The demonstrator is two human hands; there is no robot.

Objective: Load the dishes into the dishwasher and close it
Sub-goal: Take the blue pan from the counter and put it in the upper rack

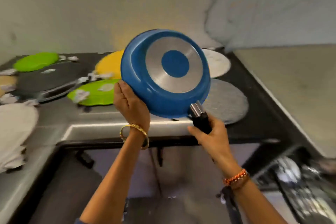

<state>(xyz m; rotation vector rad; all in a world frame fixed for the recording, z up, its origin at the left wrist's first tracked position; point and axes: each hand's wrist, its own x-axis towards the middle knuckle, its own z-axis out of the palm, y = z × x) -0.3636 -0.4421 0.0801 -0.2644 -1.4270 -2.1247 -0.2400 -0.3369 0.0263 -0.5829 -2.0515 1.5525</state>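
A blue pan (pixel 138 76) with a silver disc on its underside is held up over the counter, its bottom turned toward me. My right hand (pixel 211 136) grips its black handle (pixel 201 123). My left hand (pixel 131 103) supports the pan's lower left rim; its fingers are hidden behind the pan. On the counter behind lie a yellow plate (pixel 109 65), two green plates (pixel 36 61) (pixel 96 92), a white plate (pixel 216 62) and a grey plate (pixel 229 100). The open dishwasher rack (pixel 300 183) with dishes in it shows at the lower right.
A dark tray (pixel 45 80) sits on the black counter (pixel 254 125) at the left, with crumpled white scraps around it. A white plate (pixel 16 123) lies at the far left edge. The wall stands close behind. Floor lies below between my arms.
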